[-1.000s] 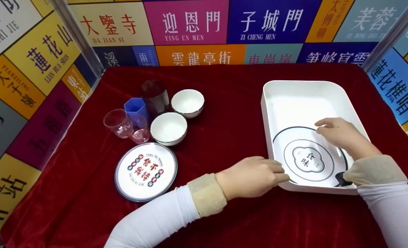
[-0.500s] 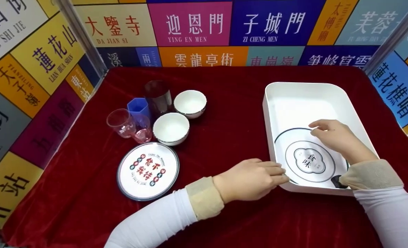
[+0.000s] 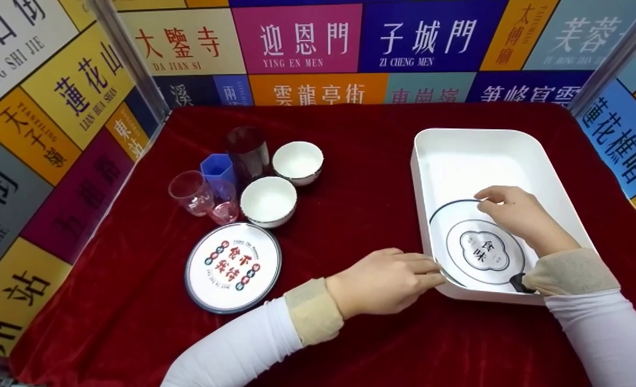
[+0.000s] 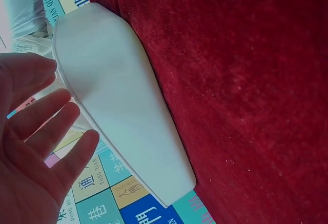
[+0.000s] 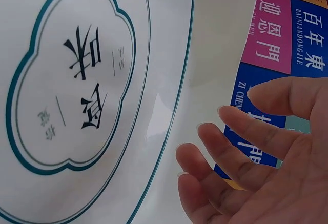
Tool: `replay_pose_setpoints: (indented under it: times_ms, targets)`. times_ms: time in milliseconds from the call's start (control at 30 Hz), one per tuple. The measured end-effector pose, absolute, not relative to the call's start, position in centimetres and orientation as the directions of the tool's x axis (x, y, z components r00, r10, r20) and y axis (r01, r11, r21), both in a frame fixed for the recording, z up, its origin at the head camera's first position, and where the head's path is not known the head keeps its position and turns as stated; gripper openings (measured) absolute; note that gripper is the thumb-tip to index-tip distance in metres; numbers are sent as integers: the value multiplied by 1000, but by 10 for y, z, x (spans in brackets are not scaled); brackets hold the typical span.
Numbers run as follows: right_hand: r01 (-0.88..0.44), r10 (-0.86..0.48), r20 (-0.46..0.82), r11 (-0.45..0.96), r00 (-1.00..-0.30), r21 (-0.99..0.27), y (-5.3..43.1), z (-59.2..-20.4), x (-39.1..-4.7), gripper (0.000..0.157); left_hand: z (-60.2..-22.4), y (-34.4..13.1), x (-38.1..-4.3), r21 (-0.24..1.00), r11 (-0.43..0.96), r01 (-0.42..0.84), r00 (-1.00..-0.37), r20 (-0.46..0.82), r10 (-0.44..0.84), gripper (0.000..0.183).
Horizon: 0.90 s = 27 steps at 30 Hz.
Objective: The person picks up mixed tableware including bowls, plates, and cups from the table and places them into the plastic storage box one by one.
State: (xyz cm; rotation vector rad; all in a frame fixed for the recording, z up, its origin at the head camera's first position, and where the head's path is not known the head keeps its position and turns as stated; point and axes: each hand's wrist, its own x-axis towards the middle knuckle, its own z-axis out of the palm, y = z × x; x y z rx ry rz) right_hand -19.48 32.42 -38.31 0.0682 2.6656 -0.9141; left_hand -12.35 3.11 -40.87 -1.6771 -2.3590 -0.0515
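Observation:
In the head view, a white plate [image 3: 484,250] with dark rings and black characters lies at the near end of a white rectangular bin [image 3: 484,166]. My right hand [image 3: 525,217] hovers over the plate's far right side, its fingers loosely bent and holding nothing. Seen from the right wrist, the relaxed fingers [image 5: 236,167] hang beside the plate's ringed edge [image 5: 187,44]. My left hand [image 3: 388,280] is at the bin's near left corner, fingertips right at the rim. The left wrist view has its fingers [image 4: 79,157] spread and relaxed beside the bin's outer wall [image 4: 113,85].
On the left of the red cloth [image 3: 361,215] lies a second plate [image 3: 235,269] with red characters. Behind it stand two white bowls [image 3: 268,201], a dark cup [image 3: 248,153], a blue hexagonal cup [image 3: 218,166] and clear pinkish glasses [image 3: 192,193]. Printed panels [image 3: 302,40] border the back and sides.
My right hand has shifted a little left over the plate in the bin. The left hand stays at the bin's corner. The view has drifted slightly; the dishes on the left have not moved.

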Motion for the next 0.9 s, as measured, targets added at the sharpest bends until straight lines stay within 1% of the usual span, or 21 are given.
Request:
replay_pose_setpoints:
  times_ms: [267, 567, 733, 900]
  targets:
    - [86, -91, -268, 809, -959, -582, 314, -385, -198, 55, -408, 22, -124, -89, 378, 922, -356, 192, 914, 41]
    - [35, -122, -231, 817, -965, -576, 309, -386, -200, 51, -413, 9, -125, -57, 427, 903, -410, 192, 892, 41]
    - [26, -131, -230, 817, -964, -576, 309, -390, -201, 51, -416, 3, -126, -44, 443, 896, -425, 207, 881, 39]
    - [30, -133, -236, 813, -963, -581, 309, -392, -202, 52, -417, -5, -126, -30, 467, 884, -453, 197, 869, 39]
